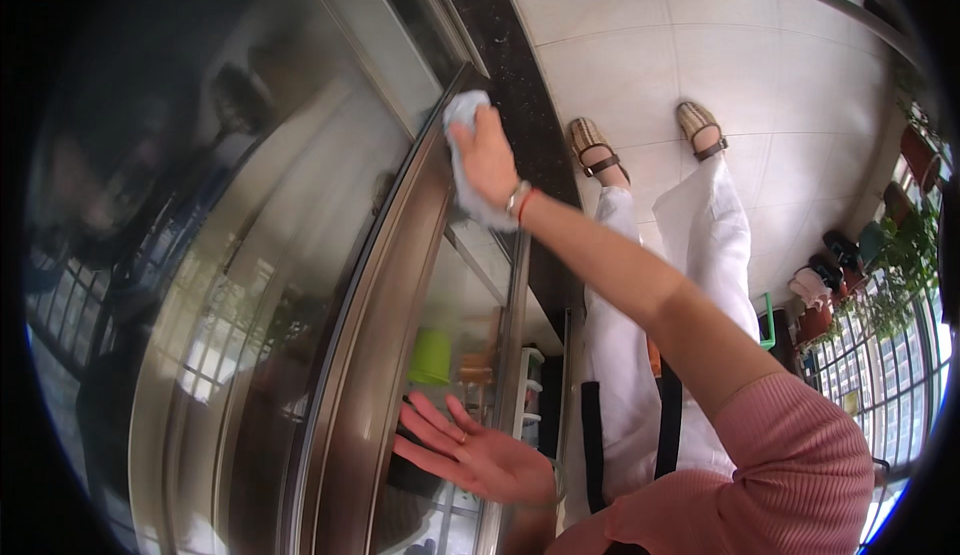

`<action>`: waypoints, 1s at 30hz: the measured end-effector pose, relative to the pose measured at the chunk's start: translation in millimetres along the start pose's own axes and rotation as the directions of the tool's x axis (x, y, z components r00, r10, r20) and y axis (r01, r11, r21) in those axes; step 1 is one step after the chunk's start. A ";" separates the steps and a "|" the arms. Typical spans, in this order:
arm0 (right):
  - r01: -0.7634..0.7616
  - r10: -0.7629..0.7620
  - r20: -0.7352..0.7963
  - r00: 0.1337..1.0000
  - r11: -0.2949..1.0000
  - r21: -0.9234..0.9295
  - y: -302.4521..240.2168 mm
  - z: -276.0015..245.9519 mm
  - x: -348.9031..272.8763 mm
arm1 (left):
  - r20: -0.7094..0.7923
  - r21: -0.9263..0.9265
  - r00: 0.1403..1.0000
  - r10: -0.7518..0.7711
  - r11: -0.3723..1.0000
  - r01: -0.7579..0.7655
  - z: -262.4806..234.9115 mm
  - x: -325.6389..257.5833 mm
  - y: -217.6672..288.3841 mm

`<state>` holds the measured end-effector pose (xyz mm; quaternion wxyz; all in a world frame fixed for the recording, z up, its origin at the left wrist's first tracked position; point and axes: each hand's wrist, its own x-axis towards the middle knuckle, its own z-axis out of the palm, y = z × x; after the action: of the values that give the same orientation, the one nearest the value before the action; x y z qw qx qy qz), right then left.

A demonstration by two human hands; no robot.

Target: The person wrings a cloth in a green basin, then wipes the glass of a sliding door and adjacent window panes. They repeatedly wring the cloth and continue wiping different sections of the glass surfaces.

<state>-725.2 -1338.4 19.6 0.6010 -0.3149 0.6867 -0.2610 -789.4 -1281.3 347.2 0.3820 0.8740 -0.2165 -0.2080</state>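
Note:
A pale, crumpled cloth [468, 170] is pressed against the brown metal edge of a glass sliding door. Closed over it is my right hand [488, 160], with my right arm stretched far forward. Nearer to me, my left hand [480, 455] has its fingers spread and holds nothing. Its fingertips are beside the brown metal door frame [355, 385]; whether they touch it I cannot tell. Reflections cover the large glass pane [250, 225] on the left. A bright green container [431, 357] shows by the glass just beyond my left hand.
A dark stone threshold [520, 85] runs along the door beside pale floor tiles [620, 75]. My sandalled feet [598, 152] stand on the tiles. To the right are potted plants [890, 255], a window with bars [870, 355] and a green frame-like object [768, 321].

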 end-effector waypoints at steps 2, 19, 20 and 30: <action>-0.017 0.013 -0.053 0.999 0.997 -0.072 50.0 5.0 65.0 | 0.035 0.047 0.997 -0.069 0.997 0.067 13.5 5.6 -7.4; 0.348 -0.501 0.411 0.762 0.851 0.393 -116.3 -75.5 -122.7 | 0.245 -0.026 0.963 -0.112 0.992 0.122 25.3 26.6 -30.5; 0.402 -0.511 0.319 0.798 0.847 0.349 -107.1 -67.4 -112.1 | 0.134 0.003 0.980 -0.146 0.989 0.147 30.9 22.0 -22.8; -0.064 0.062 -0.030 0.998 0.994 -0.086 123.3 -6.7 153.5 | 0.216 0.020 0.975 -0.051 0.999 0.048 48.4 29.8 -35.7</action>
<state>-758.7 -1371.0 -171.8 0.5853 -0.3155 0.7150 -0.2158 -782.7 -1303.2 284.1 0.3444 0.8541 -0.2364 -0.3098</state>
